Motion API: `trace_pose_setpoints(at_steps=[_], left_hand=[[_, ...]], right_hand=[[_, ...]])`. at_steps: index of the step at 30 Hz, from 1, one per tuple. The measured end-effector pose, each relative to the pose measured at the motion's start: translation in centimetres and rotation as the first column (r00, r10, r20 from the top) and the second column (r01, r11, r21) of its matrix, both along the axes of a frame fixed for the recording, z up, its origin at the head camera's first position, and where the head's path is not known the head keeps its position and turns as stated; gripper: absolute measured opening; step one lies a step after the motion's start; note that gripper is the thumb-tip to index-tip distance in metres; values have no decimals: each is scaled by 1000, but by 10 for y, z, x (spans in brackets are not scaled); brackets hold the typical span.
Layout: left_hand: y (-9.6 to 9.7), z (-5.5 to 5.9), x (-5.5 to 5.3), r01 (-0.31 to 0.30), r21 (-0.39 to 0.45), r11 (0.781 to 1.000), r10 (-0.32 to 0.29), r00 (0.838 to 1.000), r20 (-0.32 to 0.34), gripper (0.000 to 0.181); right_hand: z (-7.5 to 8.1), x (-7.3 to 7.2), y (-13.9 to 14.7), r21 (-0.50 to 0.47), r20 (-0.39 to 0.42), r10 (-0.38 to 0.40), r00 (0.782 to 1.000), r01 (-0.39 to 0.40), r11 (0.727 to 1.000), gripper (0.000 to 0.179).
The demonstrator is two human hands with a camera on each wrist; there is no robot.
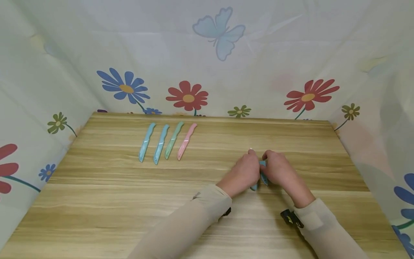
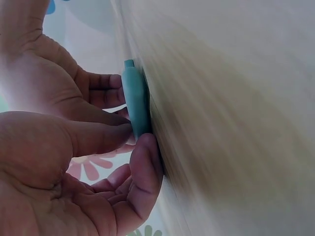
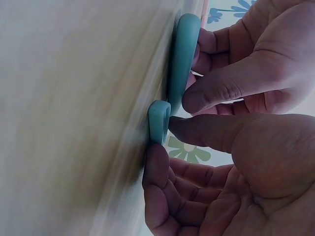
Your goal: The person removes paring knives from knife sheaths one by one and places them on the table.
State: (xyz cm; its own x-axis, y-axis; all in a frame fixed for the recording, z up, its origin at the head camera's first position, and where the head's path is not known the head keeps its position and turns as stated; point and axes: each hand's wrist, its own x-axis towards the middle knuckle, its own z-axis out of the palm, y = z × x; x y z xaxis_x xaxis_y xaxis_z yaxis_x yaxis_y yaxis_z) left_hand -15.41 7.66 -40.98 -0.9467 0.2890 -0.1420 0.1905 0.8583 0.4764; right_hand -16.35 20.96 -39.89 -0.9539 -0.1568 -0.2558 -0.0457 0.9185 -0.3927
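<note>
Two blue knives lie close side by side on the wooden table, partly hidden under the hands. My left hand (image 1: 245, 171) pinches the left blue knife (image 1: 254, 187) between thumb and finger. My right hand (image 1: 276, 167) pinches the right blue knife (image 1: 264, 177), whose pointed end faces me. In the left wrist view, a smooth rounded blue handle (image 2: 135, 96) stands at the left fingertips, close against the tabletop. The right wrist view shows the right thumb and finger on a narrow blue end (image 3: 158, 120) with a hollow in it.
To the left, a row of sheathed knives lies slanted on the wooden table (image 1: 129, 201): a blue knife (image 1: 147, 142), another blue knife (image 1: 160, 144), a green knife (image 1: 174, 140) and a pink knife (image 1: 186, 142). A flowered cloth (image 1: 258, 72) hangs behind the table and along its sides.
</note>
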Motion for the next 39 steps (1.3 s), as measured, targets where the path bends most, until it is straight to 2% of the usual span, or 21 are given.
trace_pose_setpoints(at_steps=[5,9,15,19,22,25,29,34,39], left_hand=[[0,1,0,-10,-2,1000,10,1000,28,49],[-1,1,0,-7,8,1000,7,999,44,45],[-3,2,-2,23,19,1000,-24,999,46,57],[-5,2,-2,13,43,999,-16,998,58,39],[-7,5,-1,4,48,999,-6,999,51,24],[-9,10,1,7,21,1000,-8,1000,19,21],[-10,19,4,17,-46,999,-20,998,-63,23],[-17,29,5,3,-131,991,-22,988,-150,24],[-31,32,3,-3,-179,984,-39,972,-231,28]], right_hand=[[0,0,-1,1,8,-1,1000,1,1000,38],[-1,0,-1,1,5,-1,1000,1,1000,38],[-3,0,-1,-9,43,-16,999,17,1000,44],[-1,1,0,-23,51,-34,998,35,999,49],[2,2,1,-34,21,-41,999,42,999,51],[6,2,1,-48,-21,-34,999,33,998,51],[12,1,-1,-69,-45,-33,998,30,997,51],[19,0,-4,-86,-82,-41,996,34,996,50],[26,1,-10,-82,-131,-25,991,14,997,47]])
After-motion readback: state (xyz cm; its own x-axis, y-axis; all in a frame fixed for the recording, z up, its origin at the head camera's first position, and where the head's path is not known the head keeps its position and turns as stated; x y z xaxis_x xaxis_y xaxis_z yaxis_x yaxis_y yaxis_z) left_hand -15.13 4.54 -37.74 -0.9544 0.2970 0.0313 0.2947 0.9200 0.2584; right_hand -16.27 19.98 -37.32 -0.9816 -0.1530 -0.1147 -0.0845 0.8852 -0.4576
